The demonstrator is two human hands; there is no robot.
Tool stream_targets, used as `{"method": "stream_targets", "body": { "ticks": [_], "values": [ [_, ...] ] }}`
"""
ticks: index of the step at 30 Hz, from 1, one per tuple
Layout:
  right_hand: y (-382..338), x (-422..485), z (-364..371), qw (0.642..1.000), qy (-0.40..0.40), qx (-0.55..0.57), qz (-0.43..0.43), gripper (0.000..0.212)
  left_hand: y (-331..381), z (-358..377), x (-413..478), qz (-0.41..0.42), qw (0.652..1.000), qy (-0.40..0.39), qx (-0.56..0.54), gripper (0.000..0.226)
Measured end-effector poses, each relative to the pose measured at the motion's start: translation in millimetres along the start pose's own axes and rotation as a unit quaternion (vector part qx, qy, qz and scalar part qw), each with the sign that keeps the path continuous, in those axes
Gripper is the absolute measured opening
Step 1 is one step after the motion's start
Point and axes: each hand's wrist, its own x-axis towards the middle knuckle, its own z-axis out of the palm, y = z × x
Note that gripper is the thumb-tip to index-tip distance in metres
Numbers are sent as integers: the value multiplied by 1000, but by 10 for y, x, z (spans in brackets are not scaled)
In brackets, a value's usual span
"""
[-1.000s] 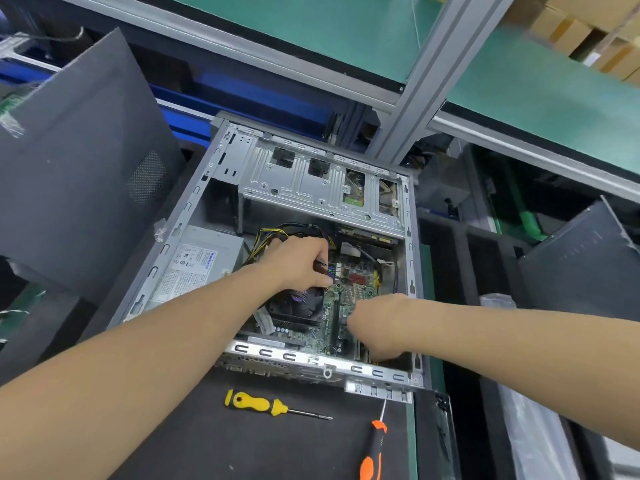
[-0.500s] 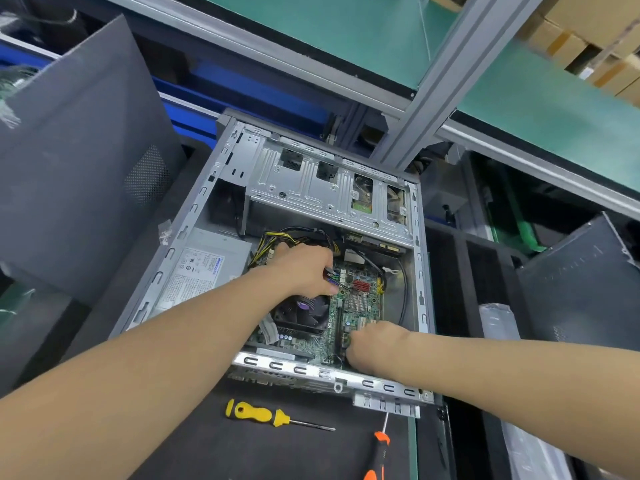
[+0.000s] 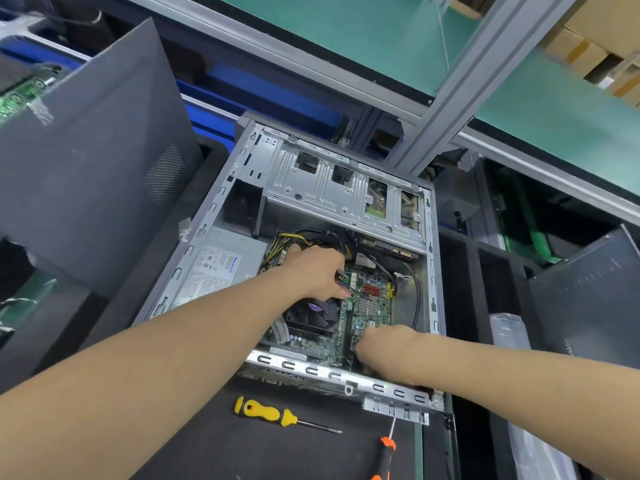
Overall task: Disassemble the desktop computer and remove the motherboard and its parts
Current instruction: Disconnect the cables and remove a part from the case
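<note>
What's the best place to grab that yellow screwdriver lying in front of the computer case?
Probably the thick handle of the yellow screwdriver, taken from above with the fingers across it. It lies flat on the dark mat, handle at the left end and the thin shaft pointing right, so the handle gives the most to hold.

Left hand is pinching the coloured wires inside the open PC case, right hand down at the near edge of the motherboard.
</note>
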Motion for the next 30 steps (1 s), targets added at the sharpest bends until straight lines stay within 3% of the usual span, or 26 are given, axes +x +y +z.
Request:
{"method": "stream_targets", "body": {
  "ticks": [5,8,11,13,15,19,23,30],
  "values": [
    [60,-137,-75,1000,-13,13,-10,41,0,-13,1,-5,1000,-6,3,59],
    [178,-222,-91,999,18,29,-8,15,16,-37,-4,-11,1000,-16,6,61],
    [298,-195,-193,994,11,110,7,56,42,-43,-17,-17,1000,-8,-3,64],
    [299,-96,-254,990,9,139,19,48,63,-49,-29,-28,999,7,-22,66],
    [323,15,-291,987,80,130,60,27,70,-53,-41,-40,998,24,-43,63],
    [453,152,-311,980,152,19,126,40,49,-53,-38,-60,994,49,-73,58],
    [514,240,-309,969,146,-4,199,38,37,-29,-4,-67,994,45,-74,71],
    [526,311,-365,969,136,-6,206,28,15,-1,35,-63,995,38,-69,66]
  ]
}}
